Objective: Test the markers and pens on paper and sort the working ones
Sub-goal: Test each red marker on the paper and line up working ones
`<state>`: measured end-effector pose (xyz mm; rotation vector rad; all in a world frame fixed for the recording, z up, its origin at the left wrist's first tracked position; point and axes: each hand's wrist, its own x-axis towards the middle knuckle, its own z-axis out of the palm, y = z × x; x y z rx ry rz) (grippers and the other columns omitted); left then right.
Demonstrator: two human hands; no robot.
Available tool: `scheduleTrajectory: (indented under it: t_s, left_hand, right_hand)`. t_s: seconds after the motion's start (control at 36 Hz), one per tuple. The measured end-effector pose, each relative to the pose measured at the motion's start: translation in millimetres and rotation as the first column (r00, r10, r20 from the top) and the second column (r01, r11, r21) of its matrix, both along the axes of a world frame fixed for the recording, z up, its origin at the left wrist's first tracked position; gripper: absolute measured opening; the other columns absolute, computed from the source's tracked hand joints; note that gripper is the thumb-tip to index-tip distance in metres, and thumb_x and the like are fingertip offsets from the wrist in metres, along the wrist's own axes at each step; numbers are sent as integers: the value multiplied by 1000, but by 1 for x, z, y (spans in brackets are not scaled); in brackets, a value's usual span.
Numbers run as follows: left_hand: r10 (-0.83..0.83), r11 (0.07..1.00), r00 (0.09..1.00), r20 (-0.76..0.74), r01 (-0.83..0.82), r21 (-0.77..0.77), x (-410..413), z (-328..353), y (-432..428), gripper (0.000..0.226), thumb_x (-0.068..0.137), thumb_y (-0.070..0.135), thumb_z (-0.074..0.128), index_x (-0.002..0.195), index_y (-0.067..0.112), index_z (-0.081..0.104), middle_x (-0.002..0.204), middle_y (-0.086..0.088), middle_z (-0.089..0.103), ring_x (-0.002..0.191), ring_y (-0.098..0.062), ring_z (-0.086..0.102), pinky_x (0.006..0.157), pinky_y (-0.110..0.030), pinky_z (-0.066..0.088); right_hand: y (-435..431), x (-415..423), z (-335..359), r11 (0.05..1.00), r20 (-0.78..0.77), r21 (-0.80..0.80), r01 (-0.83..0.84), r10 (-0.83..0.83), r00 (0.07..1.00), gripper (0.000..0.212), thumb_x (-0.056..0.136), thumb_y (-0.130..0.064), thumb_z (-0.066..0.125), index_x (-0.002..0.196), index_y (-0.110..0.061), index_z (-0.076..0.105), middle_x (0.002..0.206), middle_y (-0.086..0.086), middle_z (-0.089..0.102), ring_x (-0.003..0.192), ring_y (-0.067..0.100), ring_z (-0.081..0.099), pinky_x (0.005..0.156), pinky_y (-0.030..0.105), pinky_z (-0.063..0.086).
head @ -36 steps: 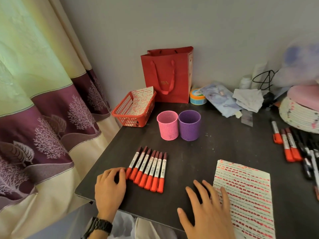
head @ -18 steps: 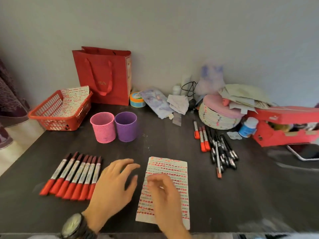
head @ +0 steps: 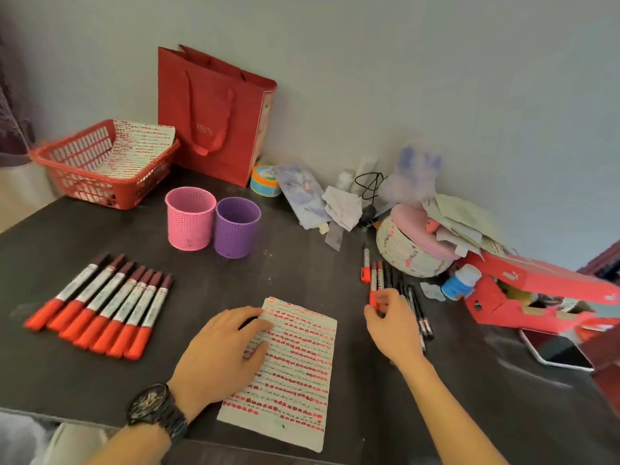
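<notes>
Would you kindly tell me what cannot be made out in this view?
Head view:
- Inside the pink cup and purple cup: their walls hide it.
- Part of the black pens: covered by the right hand, which pinches an orange-capped marker.
- Print on the row of markers: too small.

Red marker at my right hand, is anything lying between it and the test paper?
Nothing visible does. The right hand pinches the red marker, and only bare table separates it from the test paper. The left hand rests on the paper's left side; its right side is free.
</notes>
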<state>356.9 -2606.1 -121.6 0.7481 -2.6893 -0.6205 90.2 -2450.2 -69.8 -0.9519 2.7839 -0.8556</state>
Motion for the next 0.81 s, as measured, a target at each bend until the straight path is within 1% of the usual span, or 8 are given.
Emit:
scheduleTrajectory:
  t_s: [0.14, 0.25, 0.33, 0.44, 0.56, 0.64, 0.72, 0.81]
  left_hand:
    - [6, 1000, 1000, 5, -6, 22, 1, 3, 0, 44, 101, 53, 42, 144, 45, 46, 157, 19, 34, 146, -4, 29, 122, -28, 18]
    - [1, 1000, 1000, 9, -1, 27, 0, 3, 0, 44, 101, 53, 40, 144, 44, 46, 157, 18, 35, 147, -6, 28, 122, -30, 18]
    - [9, 1000, 1000, -2, -9, 24, -1, 1, -1, 43, 101, 53, 39, 143, 44, 47, 156, 20, 36, 146, -5, 28, 120, -26, 15]
    - [16, 999, 1000, -14, -16, 29, -1, 0, 0, 43, 101, 53, 37, 142, 44, 48, 155, 21, 37, 145, -4, 28, 120, -26, 14]
    - [11, 1000, 1000, -24, -11, 27, -2, 1, -1, 43, 101, 51, 36, 140, 41, 50, 152, 20, 40, 143, -6, 31, 121, -28, 16]
    - [6, 1000, 1000, -27, -6, 27, -2, 2, -1, 42, 101, 51, 37, 140, 40, 51, 152, 19, 41, 142, -6, 32, 121, -28, 16]
    - [12, 1000, 999, -33, -11, 26, -2, 2, -2, 42, 102, 51, 38, 140, 41, 50, 152, 20, 41, 142, -5, 31, 120, -27, 15]
    - [7, 1000, 999, -37, -7, 22, -2, 1, -1, 41, 102, 50, 39, 140, 41, 51, 152, 19, 41, 142, -5, 32, 118, -24, 12]
  right_hand:
    - [-37, -28, 7, 958, -151, 282, -46, 92, 984, 40, 94, -33, 56, 130, -16, 54, 133, 14, 55, 121, 38, 49, 101, 44, 40]
    - [-63, -37, 8, 888, -113, 453, -75, 140, 984, 57, 98, -46, 46, 151, -26, 38, 159, 10, 33, 147, 35, 20, 114, 51, 30]
    - [-76, -38, 5, 832, -141, 553, -49, 151, 978, 57, 100, -50, 39, 152, -27, 37, 163, 9, 27, 151, 33, 12, 118, 53, 22]
    - [-88, -28, 4, 815, -273, 575, 76, 103, 957, 51, 99, -48, 40, 140, -20, 51, 149, 13, 45, 140, 35, 33, 109, 50, 36]
    - [-92, -20, 3, 849, -324, 502, 162, 11, 946, 47, 98, -46, 49, 132, -14, 48, 135, 16, 56, 127, 37, 48, 98, 48, 44]
    - [-91, -20, 2, 868, -247, 466, 174, -61, 967, 47, 96, -39, 56, 129, -7, 46, 133, 19, 56, 120, 40, 56, 88, 46, 48]
    - [-90, -19, 8, 880, -168, 444, 170, -105, 980, 42, 94, -33, 61, 121, -2, 55, 127, 19, 60, 113, 40, 60, 80, 41, 48]
    - [-87, -14, 19, 942, 109, 299, 154, -194, 975, 29, 91, -31, 62, 96, -2, 66, 99, 17, 70, 86, 33, 66, 67, 32, 44]
